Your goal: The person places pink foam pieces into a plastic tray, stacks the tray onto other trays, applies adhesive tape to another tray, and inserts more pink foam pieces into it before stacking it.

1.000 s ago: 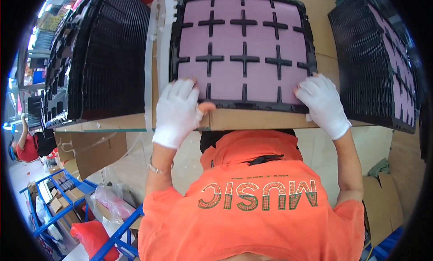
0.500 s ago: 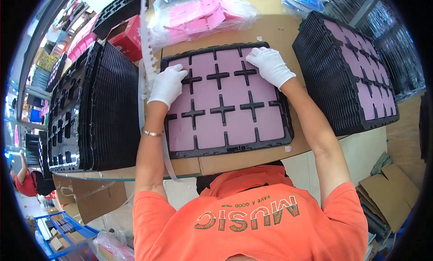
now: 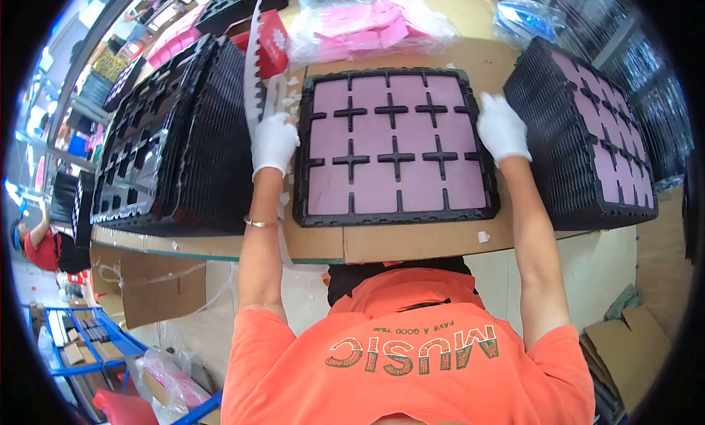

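A black plastic tray (image 3: 396, 219) with cross-shaped dividers and mauve sheet showing in its cells lies flat in front of me. At its left edge, my left hand (image 3: 275, 142), in a white glove, is closed around a white notched strip (image 3: 254, 65). The strip runs up beyond the hand and down past the table edge. My right hand (image 3: 503, 130), gloved too, is beside the tray's right edge with nothing visible in it. Its fingers point away from me, slightly blurred.
Tall stacks of black trays stand at the left (image 3: 213, 146) and right (image 3: 551, 146), the right one topped with mauve. Beyond the tray lie a bag of pink pieces (image 3: 367, 25), a blue bagged bundle (image 3: 525, 23) and a red box (image 3: 273, 43). White scraps dot the cardboard-covered table (image 3: 418, 238).
Both hands have left the tray's far part, the left moving onto the white strip, the right out past the tray's right side. The view has shifted, and the tray looks straighter.
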The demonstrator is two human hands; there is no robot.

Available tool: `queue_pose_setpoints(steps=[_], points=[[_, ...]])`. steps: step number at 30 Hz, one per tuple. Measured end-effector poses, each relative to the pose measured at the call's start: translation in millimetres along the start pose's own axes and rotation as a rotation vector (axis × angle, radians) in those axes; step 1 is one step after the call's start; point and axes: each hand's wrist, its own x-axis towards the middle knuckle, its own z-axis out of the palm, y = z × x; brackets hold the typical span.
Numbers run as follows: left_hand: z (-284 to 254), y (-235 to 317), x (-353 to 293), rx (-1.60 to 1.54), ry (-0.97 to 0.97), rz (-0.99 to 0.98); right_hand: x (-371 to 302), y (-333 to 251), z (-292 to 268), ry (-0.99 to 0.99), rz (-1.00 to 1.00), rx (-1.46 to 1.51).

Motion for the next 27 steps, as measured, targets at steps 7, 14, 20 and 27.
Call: queue_pose_setpoints(steps=[7,14,20,27], points=[[10,-26,-13,0.204,-0.180,-0.036,-35,44,21,-0.185,0.047,0.037],[30,-102,20,0.438,-0.145,0.692,-14,43,16,-0.424,0.211,0.515],[5,-42,-21,-0.611,-0.342,-0.064,-27,54,18,-0.270,0.407,0.852],[1,-42,-10,-0.807,-0.279,-0.401,-16,55,29,-0.294,0.674,1.105]])
